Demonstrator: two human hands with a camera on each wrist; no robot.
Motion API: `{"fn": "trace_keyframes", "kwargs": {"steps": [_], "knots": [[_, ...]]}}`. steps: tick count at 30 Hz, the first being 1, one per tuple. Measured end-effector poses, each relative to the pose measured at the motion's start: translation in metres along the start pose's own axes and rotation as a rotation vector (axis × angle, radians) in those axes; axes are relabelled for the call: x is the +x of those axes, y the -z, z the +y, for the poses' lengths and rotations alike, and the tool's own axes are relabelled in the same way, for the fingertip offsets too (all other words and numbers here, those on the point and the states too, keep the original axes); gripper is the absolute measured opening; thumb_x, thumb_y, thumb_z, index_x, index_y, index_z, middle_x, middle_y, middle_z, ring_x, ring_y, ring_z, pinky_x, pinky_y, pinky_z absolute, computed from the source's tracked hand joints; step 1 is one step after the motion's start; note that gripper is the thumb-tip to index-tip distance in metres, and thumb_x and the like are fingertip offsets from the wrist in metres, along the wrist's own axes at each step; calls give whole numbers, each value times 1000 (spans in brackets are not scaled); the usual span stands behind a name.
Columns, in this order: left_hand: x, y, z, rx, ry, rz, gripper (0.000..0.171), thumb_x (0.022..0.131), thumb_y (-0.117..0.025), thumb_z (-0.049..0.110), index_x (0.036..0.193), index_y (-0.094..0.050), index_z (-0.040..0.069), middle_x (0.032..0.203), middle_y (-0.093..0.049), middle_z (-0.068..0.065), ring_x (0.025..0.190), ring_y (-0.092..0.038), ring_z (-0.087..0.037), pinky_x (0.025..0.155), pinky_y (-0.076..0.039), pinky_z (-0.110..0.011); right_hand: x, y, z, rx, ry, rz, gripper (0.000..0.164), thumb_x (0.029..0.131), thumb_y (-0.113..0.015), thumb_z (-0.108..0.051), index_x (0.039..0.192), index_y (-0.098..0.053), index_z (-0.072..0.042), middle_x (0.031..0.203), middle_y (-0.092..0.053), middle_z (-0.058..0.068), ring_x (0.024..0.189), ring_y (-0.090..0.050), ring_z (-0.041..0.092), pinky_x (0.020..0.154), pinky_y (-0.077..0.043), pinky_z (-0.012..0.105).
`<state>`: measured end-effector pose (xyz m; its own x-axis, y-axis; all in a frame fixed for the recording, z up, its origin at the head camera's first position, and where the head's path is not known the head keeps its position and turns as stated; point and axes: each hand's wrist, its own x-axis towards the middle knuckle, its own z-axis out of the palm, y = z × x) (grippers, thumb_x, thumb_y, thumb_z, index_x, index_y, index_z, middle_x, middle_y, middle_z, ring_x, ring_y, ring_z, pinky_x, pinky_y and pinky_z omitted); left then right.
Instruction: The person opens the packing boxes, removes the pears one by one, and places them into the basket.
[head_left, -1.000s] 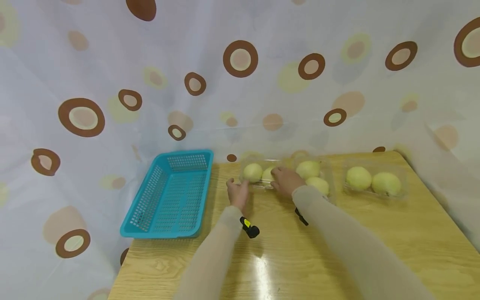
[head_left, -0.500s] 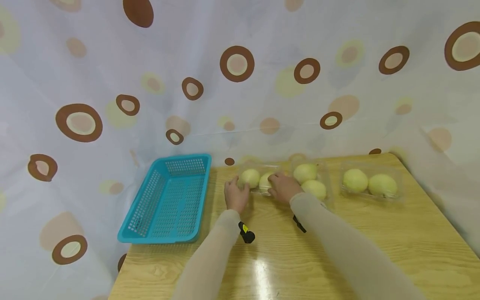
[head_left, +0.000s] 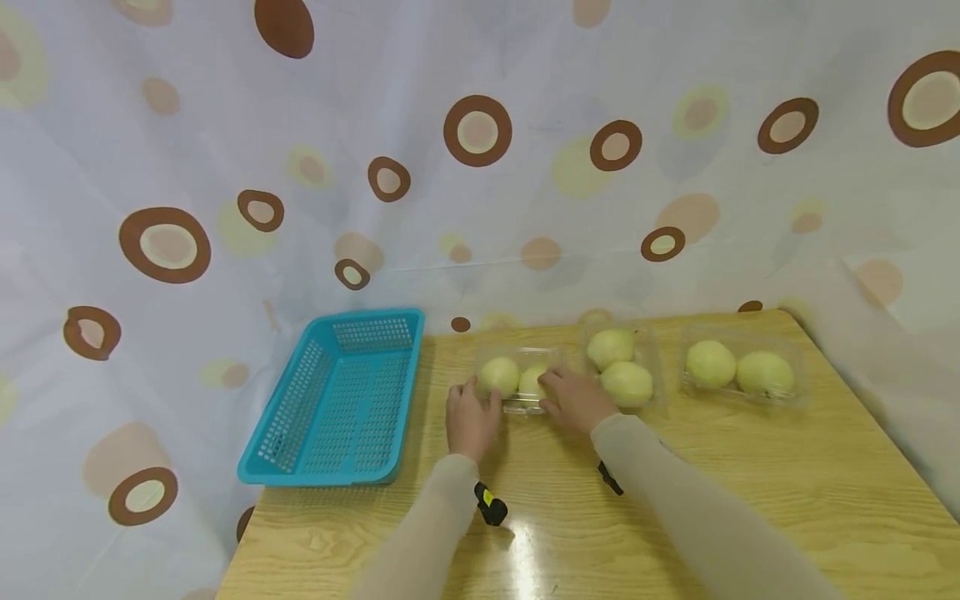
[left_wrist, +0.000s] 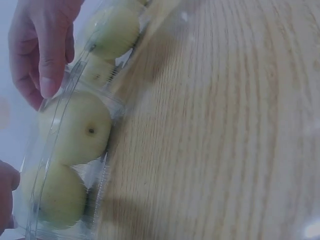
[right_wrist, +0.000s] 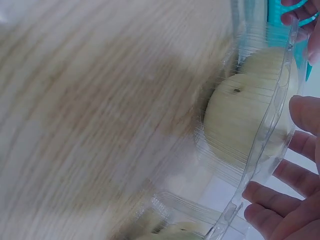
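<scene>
A clear plastic clamshell box with two pale yellow-green pears lies on the table between my hands. My left hand grips its left end, with thumb and fingers around the near corner. The right hand holds the right end, its fingertips at the lid's rim and over the right pear. In the right wrist view, the right hand's thumb and fingers lie along the lid's edge. The lid looks closed over the pears.
A second clear box with two pears stands just right of my right hand. Farther right is a third box with pears. A blue perforated plastic basket sits left on the wooden table. A patterned curtain hangs behind.
The box between my hands has come toward me, away from the curtain, with both hands moving along. The other boxes and the basket have stayed in place.
</scene>
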<state>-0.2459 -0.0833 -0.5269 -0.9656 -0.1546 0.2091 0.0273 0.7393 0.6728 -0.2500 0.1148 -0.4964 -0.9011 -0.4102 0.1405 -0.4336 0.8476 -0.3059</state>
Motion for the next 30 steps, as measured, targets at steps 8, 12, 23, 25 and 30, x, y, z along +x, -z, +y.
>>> {"fn": "trace_keyframes", "kwargs": {"steps": [8, 12, 23, 25, 30], "knots": [[-15, 4, -3, 26, -32, 26, 52, 94, -61, 35, 132, -55, 1, 111, -55, -14, 94, -54, -25, 77, -50, -39, -12, 0, -4, 1, 30, 11, 41, 93, -65, -26, 127, -57, -5, 130, -55, 17, 104, -62, 35, 88, -51, 48], [-21, 6, -5, 62, -34, 37, 54, 94, -60, 39, 133, -55, 1, 112, -56, -15, 95, -56, -25, 77, -51, -39, -17, -2, -6, -5, 48, 38, 41, 93, -66, -28, 126, -58, -6, 131, -55, 16, 109, -60, 35, 93, -48, 50], [-34, 11, -6, 63, -45, 49, 56, 92, -63, 40, 132, -56, 2, 111, -57, -14, 96, -58, -27, 81, -51, -40, -27, -9, -6, 5, 49, 58, 41, 92, -66, -29, 127, -59, -7, 133, -54, 15, 108, -61, 34, 96, -44, 54], [-37, 11, -9, 65, -39, 49, 57, 91, -64, 42, 132, -57, 3, 110, -57, -13, 96, -58, -27, 81, -51, -40, -29, -10, -7, -1, 53, 61, 41, 92, -66, -30, 127, -59, -8, 133, -54, 15, 109, -60, 35, 96, -45, 53], [-47, 14, -8, 53, -26, 45, 60, 90, -65, 44, 132, -56, 2, 108, -55, -11, 94, -57, -25, 80, -51, -39, -36, -10, -9, -37, 84, 92, 42, 92, -66, -32, 125, -61, -8, 133, -55, 15, 112, -59, 36, 95, -46, 51]]}}
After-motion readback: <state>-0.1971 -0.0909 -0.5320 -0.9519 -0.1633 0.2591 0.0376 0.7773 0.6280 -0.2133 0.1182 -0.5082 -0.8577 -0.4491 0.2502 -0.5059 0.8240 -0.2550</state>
